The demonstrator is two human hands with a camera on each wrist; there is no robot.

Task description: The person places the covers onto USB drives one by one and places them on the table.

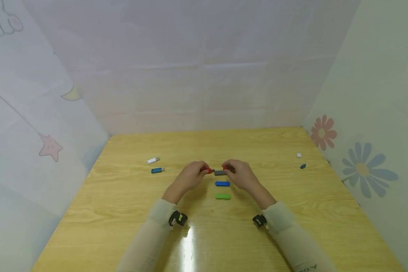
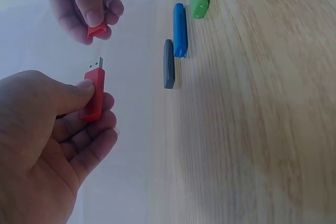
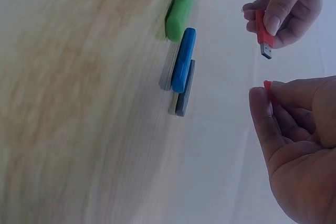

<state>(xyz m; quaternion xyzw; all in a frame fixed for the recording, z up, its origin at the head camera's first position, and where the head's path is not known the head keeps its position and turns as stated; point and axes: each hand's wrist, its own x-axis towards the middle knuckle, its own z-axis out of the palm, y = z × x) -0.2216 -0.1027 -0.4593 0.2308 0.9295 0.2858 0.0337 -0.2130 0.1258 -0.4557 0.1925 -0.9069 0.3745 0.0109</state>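
My left hand (image 1: pixel 192 175) pinches a red USB stick (image 2: pixel 95 95) between thumb and fingers. Its bare metal plug points toward my right hand (image 1: pixel 241 174). Between the right thumb and fingertips is a small red cap (image 2: pixel 96 30), apart from the stick. Both hands are above the table, facing each other. Below and between them lie a grey USB stick (image 1: pixel 219 173), a blue USB stick (image 1: pixel 222 184) and a green USB stick (image 1: pixel 222 196), one under another in a column in the head view.
On the left of the wooden table (image 1: pixel 122 226) lie a white USB stick (image 1: pixel 153 160) and a dark blue one (image 1: pixel 157 170), both with plugs bare. Toward the right edge are a small white cap (image 1: pixel 299 155) and a dark blue cap (image 1: pixel 303 166). Sheeted walls surround the table's back and sides.
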